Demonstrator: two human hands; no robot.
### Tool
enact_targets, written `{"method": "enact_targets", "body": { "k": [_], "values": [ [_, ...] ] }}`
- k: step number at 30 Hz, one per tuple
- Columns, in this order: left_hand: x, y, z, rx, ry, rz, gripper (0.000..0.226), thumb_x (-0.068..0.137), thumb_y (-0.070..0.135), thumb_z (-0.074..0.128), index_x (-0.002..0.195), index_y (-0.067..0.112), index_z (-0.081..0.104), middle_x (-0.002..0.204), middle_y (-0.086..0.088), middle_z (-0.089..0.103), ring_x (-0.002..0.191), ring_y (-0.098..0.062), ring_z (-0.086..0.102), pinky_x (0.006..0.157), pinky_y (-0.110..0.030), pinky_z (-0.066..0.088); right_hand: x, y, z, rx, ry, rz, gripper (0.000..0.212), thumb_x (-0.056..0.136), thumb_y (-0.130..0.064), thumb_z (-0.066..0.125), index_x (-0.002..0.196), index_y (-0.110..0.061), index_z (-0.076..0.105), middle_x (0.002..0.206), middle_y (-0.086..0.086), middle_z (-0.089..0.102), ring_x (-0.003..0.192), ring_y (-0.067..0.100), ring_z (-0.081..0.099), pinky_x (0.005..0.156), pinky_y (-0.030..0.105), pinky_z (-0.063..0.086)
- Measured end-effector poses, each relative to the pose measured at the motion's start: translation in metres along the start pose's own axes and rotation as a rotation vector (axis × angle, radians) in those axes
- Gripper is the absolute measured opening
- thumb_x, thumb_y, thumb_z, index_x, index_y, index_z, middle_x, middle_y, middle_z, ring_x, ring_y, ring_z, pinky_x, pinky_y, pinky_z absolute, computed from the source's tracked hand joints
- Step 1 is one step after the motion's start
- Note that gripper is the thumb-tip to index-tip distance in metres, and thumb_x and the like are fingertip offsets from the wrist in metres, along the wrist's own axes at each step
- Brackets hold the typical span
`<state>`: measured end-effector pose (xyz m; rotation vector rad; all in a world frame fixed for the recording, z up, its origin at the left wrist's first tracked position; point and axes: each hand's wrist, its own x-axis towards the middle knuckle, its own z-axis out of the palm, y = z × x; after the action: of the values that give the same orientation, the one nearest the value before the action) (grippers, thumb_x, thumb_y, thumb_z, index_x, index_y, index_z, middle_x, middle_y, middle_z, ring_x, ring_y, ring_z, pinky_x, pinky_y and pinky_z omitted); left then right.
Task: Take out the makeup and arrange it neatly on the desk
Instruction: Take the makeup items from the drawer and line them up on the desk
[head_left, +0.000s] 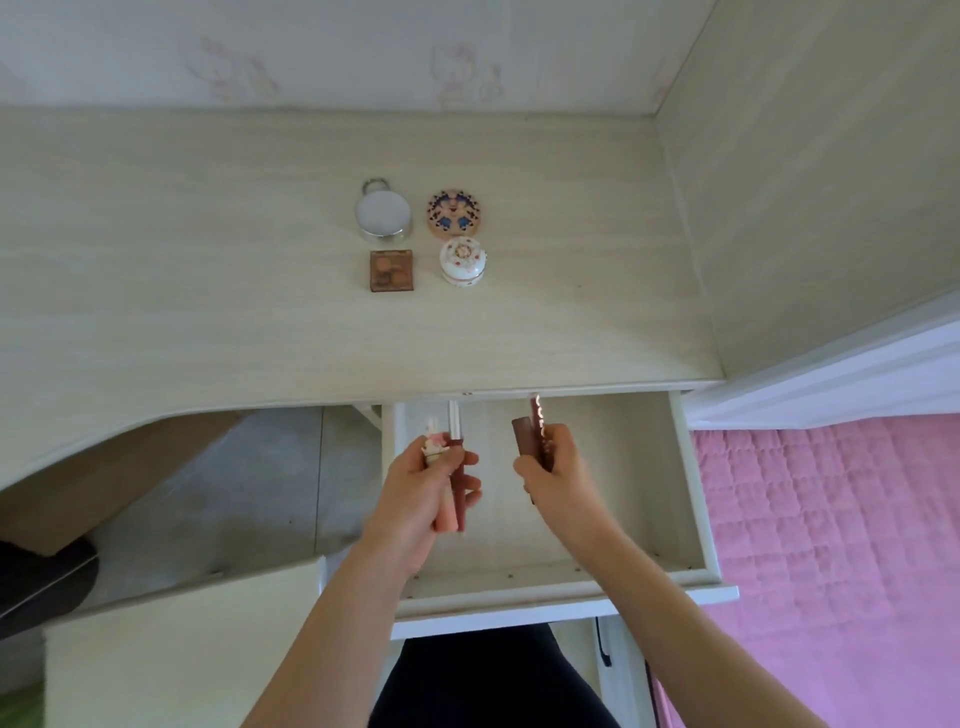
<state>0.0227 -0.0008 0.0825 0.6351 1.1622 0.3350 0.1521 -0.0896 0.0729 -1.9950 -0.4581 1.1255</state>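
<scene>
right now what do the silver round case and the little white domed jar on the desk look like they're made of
Silver round case: looks like metal, with a shiny reflective side band, a matte pale lid and a small ring at the back; metallised plastic is possible.
White domed jar: looks like glazed ceramic or porcelain, glossy white with painted floral decoration; glossy plastic cannot be ruled out.

A pink quilted bedspread (831, 545) lies to the right of the furniture, and faint cartoon-patterned wallpaper (363, 52) covers the wall behind.

Four makeup compacts (384, 215) on the desk (208, 286), one open drawer (691, 478), two hands (431, 483), several lip tubes (457, 467) held
</scene>
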Motion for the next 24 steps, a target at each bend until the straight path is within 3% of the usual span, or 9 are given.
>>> {"method": "enact_targets", "body": {
  "k": [3,5,8,14,18,22,24],
  "values": [
    [-0.007,0.01,0.006,0.042,0.011,0.028,0.013,0.094,0.007,0.056,0.106,0.005,0.061,0.085,-0.009,0.069,0.065,-0.02,0.062,0.065,-0.035,0.058,-0.007,-0.015,0.002,0.049,0.023,-0.02,0.019,0.086,-0.014,0.052,0.093,-0.029,0.042,0.082,0.003,0.054,0.067,0.016,0.052,0.057,0.027,0.044],
    [-0.009,0.017,0.012,0.053,0.006,0.024,0.012,0.094,0.007,0.055,0.105,0.003,0.06,0.083,-0.01,0.068,0.064,-0.023,0.059,0.052,-0.03,0.053,-0.011,-0.023,0.002,0.081,0.035,-0.018,0.021,0.088,-0.013,0.051,0.092,-0.031,0.041,0.083,0.004,0.055,0.065,0.014,0.055,0.05,0.019,0.043],
    [-0.007,0.028,0.024,0.051,-0.019,0.006,0.012,0.094,0.007,0.056,0.103,0.0,0.059,0.081,-0.014,0.064,0.066,-0.027,0.055,0.042,-0.025,0.045,-0.012,-0.035,-0.001,0.119,0.044,-0.017,0.024,0.089,-0.01,0.051,0.096,-0.032,0.042,0.089,0.006,0.058,0.065,0.013,0.057,0.056,0.024,0.048],
    [0.014,0.046,0.051,0.105,-0.012,0.047,0.007,0.091,0.007,0.059,0.097,0.007,0.062,0.074,-0.008,0.06,0.068,-0.019,0.06,0.062,-0.031,0.055,0.003,-0.057,-0.015,0.134,0.059,-0.023,0.027,0.088,-0.004,0.054,0.112,-0.016,0.046,0.094,0.013,0.064,0.067,0.02,0.064,0.071,0.04,0.056],
    [0.036,0.059,0.069,0.154,0.012,0.102,0.009,0.09,0.006,0.06,0.099,0.004,0.062,0.075,-0.009,0.059,0.067,-0.02,0.059,0.067,-0.033,0.059,0.025,-0.071,-0.029,0.13,0.077,-0.004,0.022,0.087,-0.006,0.054,0.107,-0.015,0.051,0.08,0.002,0.063,0.066,0.021,0.067,0.07,0.042,0.059],
    [0.065,0.073,0.091,0.201,0.118,0.145,0.007,0.089,0.007,0.061,0.096,0.006,0.06,0.083,-0.007,0.058,0.068,-0.021,0.059,0.076,-0.038,0.06,0.061,-0.084,-0.047,0.107,0.122,0.018,0.019,0.088,-0.005,0.052,0.107,-0.011,0.053,0.083,0.004,0.062,0.072,0.026,0.069,0.072,0.044,0.06],
    [0.079,0.081,0.104,0.222,0.154,0.145,0.004,0.088,0.007,0.061,0.092,0.008,0.06,0.08,-0.007,0.059,0.065,-0.022,0.06,0.071,-0.038,0.058,0.081,-0.091,-0.056,0.094,0.127,0.033,0.022,0.087,-0.005,0.054,0.109,-0.009,0.053,0.086,0.007,0.064,0.074,0.027,0.068,0.07,0.043,0.06]
  ]
}}
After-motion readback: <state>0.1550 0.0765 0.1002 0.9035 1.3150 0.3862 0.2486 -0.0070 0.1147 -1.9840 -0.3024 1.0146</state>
